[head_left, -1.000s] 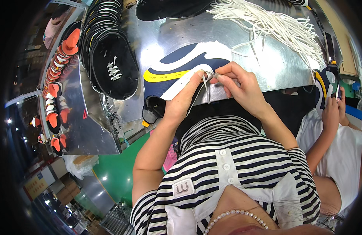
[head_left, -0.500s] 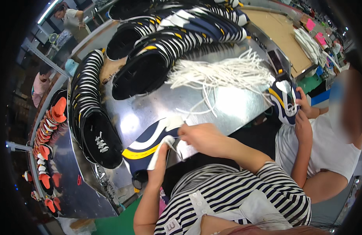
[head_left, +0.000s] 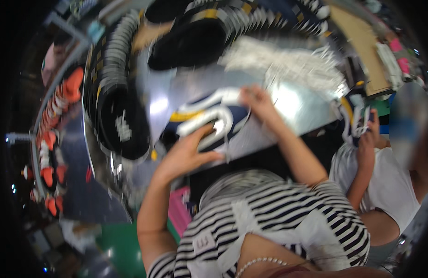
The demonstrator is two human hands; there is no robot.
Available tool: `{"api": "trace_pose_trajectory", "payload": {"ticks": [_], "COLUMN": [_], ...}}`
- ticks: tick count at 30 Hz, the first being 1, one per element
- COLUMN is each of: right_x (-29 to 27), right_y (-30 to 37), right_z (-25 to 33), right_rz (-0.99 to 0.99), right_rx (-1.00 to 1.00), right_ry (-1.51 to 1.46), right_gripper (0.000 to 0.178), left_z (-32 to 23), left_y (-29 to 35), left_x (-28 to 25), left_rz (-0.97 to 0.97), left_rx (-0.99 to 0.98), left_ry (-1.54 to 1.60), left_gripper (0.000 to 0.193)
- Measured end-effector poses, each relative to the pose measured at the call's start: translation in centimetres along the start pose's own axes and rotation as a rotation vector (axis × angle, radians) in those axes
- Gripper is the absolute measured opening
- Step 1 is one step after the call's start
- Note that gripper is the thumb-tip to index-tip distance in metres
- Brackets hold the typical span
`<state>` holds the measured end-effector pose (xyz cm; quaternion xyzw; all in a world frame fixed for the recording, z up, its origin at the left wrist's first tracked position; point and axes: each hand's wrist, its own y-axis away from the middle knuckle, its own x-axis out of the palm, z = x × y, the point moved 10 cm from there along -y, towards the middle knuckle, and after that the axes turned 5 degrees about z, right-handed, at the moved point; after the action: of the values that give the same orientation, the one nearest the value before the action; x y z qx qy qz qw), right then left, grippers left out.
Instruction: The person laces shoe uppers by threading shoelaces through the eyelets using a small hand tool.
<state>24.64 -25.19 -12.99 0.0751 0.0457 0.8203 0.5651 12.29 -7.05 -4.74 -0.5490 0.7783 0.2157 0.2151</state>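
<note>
A navy, white and yellow shoe (head_left: 232,99) lies on its side at the near edge of the metal table, its toe end pointing right. My left hand (head_left: 183,150) is at the heel side, fingers reaching into the opening and thumb apart on the near side, around the near wall of the shoe. My right hand (head_left: 260,104) has its fingers closed at the toe end, blurred by motion. A thin white lace (head_left: 227,146) hangs from the near side of the shoe.
White laces (head_left: 283,62) lie in a heap on the metal table (head_left: 172,88). Nested rows of dark shoes (head_left: 123,123) stand at left and behind. Orange shoes (head_left: 49,139) line the far left. At right, a co-worker's hands (head_left: 369,132) hold a similar shoe (head_left: 355,111).
The view has shifted and blurred. The shoe's near opening now faces me more, and my right hand has moved from the lace area to the toe end. My left thumb has spread away from the shoe.
</note>
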Motion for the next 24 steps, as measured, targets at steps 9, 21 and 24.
{"api": "trace_pose_trajectory", "payload": {"ticks": [9,21,24], "right_x": [5.3,3.0,-0.7], "right_y": [5.8,15.7,19.0], "right_z": [0.1,-1.4,-2.8], "right_rz": [0.263,0.545,0.434], "right_rx": [0.18,0.107,0.101], "right_ry": [0.195,0.553,0.685], "right_gripper": [0.021,0.022,0.015], "left_z": [-2.5,-5.8,-7.1], "left_y": [1.0,2.8,2.9], "left_x": [-0.1,-6.9,-8.6], "left_rz": [-0.299,-0.625,-0.667], "left_rx": [-0.002,0.013,0.041], "left_ry": [-0.387,-0.278,-0.095], "left_gripper": [0.021,0.021,0.023]}}
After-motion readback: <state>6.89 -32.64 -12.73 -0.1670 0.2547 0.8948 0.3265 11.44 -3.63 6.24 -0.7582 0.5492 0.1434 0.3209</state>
